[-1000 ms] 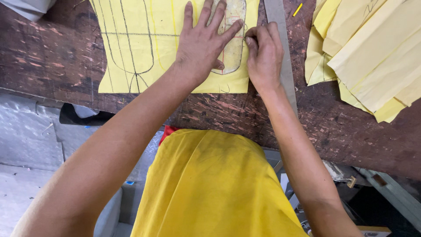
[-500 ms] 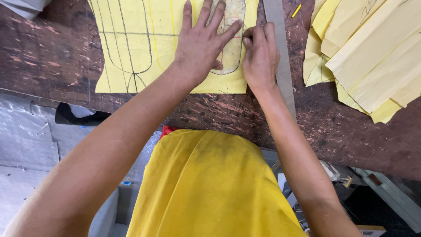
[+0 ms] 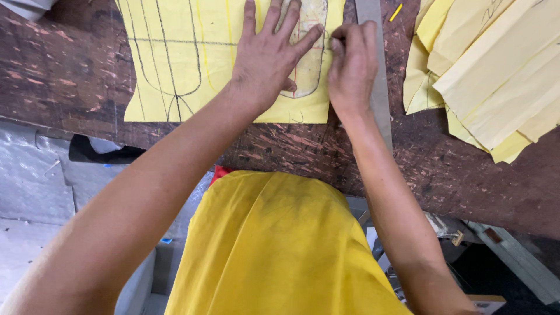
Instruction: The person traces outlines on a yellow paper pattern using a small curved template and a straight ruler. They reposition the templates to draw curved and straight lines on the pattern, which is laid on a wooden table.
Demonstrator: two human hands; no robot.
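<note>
A yellow sheet marked with black curved outlines lies on a dark worn table. A pale elongated template with a rounded end rests on the sheet's right part. My left hand lies flat on the template, fingers spread, pressing it down. My right hand sits at the template's right edge with fingers pinched together as on a small marking tool; only a dark tip shows between thumb and forefinger.
A long grey flat strip runs under my right hand. A fanned stack of yellow sheets lies at the right, and a small yellow stick near the top. The table's front edge is close to my yellow-clad body.
My right hand has crept slightly upward along the template's right edge. My left hand has stayed flat on the template.
</note>
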